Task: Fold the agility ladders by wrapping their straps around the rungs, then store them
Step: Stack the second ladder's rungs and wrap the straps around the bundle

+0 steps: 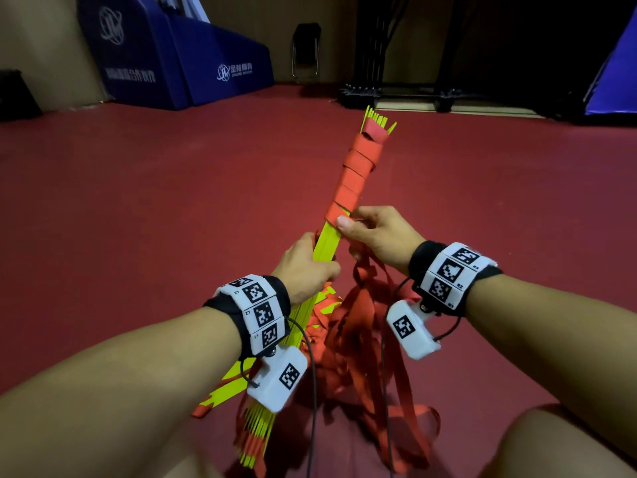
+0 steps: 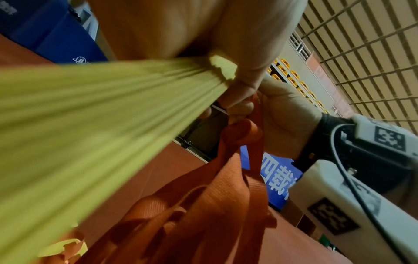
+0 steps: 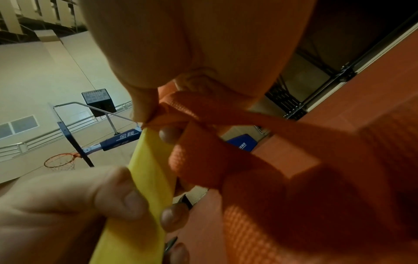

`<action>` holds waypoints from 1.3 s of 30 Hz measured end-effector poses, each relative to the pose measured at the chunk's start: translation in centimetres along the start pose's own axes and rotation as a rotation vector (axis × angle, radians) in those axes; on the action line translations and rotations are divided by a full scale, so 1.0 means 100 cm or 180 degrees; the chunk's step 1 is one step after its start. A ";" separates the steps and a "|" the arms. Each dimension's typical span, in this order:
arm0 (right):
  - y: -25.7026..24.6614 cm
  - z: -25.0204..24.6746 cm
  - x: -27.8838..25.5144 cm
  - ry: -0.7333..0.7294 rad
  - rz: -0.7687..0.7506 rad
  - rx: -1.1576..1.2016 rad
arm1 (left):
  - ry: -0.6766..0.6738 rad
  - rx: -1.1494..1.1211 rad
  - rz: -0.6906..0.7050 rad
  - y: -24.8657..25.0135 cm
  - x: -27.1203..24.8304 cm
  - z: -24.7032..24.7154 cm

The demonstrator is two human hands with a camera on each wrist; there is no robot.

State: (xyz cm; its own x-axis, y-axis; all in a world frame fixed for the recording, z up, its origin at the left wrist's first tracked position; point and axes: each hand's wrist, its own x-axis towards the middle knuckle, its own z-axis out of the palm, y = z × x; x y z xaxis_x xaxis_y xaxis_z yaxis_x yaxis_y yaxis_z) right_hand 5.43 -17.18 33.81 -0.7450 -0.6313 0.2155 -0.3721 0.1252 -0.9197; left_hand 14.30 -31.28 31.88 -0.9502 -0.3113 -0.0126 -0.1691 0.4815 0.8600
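Both hands are closed on the ladder. With my left hand (image 1: 306,267) I grip the stacked yellow rungs (image 1: 327,241) just below the wrapped part, holding the bundle slanted up and away from me so it stays square while I wind. My right hand (image 1: 374,236) pinches the red strap (image 1: 348,191) against the rungs at the lowest turn, thumb on top, which I judge keeps the wrap from slackening before the next pass. Above my hands the strap already coils round the upper half of the bundle almost to the far rung tips (image 1: 377,120). Below my hands the rungs are bare, and the loose straps (image 1: 365,339) hang in a tangled mass toward the red floor (image 1: 138,208), some lying between my knees. That tangle is the likely snag when I draw more strap. All round the bundle the floor gives free room; the blue mats (image 1: 179,60) and the dark rack (image 1: 396,94) stand well apart at the wall.
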 end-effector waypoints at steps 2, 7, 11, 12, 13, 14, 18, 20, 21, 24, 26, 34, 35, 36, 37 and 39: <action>0.001 -0.003 0.001 0.0029 -0.0005 -0.0069 | 0.0005 -0.0295 0.0010 -0.001 0.001 0.000; 0.005 -0.007 0.001 0.0007 -0.0215 -0.0636 | -0.0187 -0.0662 -0.0019 0.003 0.000 -0.001; 0.011 -0.006 0.000 0.0015 -0.0230 -0.0761 | -0.0373 -0.1135 -0.0059 0.007 -0.006 0.002; 0.011 -0.005 0.000 -0.0001 -0.0229 -0.0742 | -0.0355 -0.1216 -0.0019 0.008 -0.005 0.003; 0.010 -0.005 0.000 -0.0012 -0.0206 -0.0693 | -0.0320 -0.1278 0.0016 0.008 -0.005 0.003; 0.010 -0.005 0.000 -0.0037 -0.0178 -0.0621 | -0.0269 -0.1307 0.0042 0.006 -0.003 0.003; 0.010 -0.005 -0.003 -0.0351 -0.0164 -0.0460 | 0.0096 -0.1141 0.0187 0.003 0.000 0.002; 0.009 -0.003 -0.005 -0.0475 -0.0116 -0.0339 | 0.0253 -0.1061 0.0214 0.001 0.002 0.000; 0.009 -0.002 -0.005 -0.0461 -0.0045 -0.0201 | 0.0326 -0.1001 0.0202 0.000 0.003 -0.002; 0.009 0.001 -0.006 -0.0340 0.0298 -0.0099 | 0.0503 -0.1023 0.0121 0.000 0.006 -0.006; 0.010 0.005 -0.008 -0.0493 0.0547 -0.0659 | 0.0593 -0.1165 0.0081 0.000 0.007 -0.007; 0.014 0.018 -0.011 -0.1060 0.0553 -0.2024 | 0.0548 -0.1356 -0.0011 -0.001 0.009 -0.007; 0.014 0.018 -0.010 -0.1041 0.0510 -0.2117 | 0.0549 -0.1335 -0.0004 -0.001 0.009 -0.007; 0.014 0.018 -0.009 -0.1016 0.0448 -0.2178 | 0.0583 -0.1291 0.0009 -0.001 0.009 -0.007; 0.014 0.017 -0.009 -0.0988 0.0390 -0.2203 | 0.0642 -0.1225 0.0027 -0.001 0.010 -0.008; 0.017 0.014 -0.007 -0.0920 0.0342 -0.2158 | 0.0804 -0.1072 0.0064 -0.001 0.013 -0.011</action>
State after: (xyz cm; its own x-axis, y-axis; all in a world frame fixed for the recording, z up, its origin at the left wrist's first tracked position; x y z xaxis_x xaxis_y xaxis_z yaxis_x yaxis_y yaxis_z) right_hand 6.05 -17.59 31.61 -0.6560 -0.7534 -0.0451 -0.6350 0.5832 -0.5066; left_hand 13.35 -32.63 32.29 -0.8513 -0.5159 0.0954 -0.0164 0.2079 0.9780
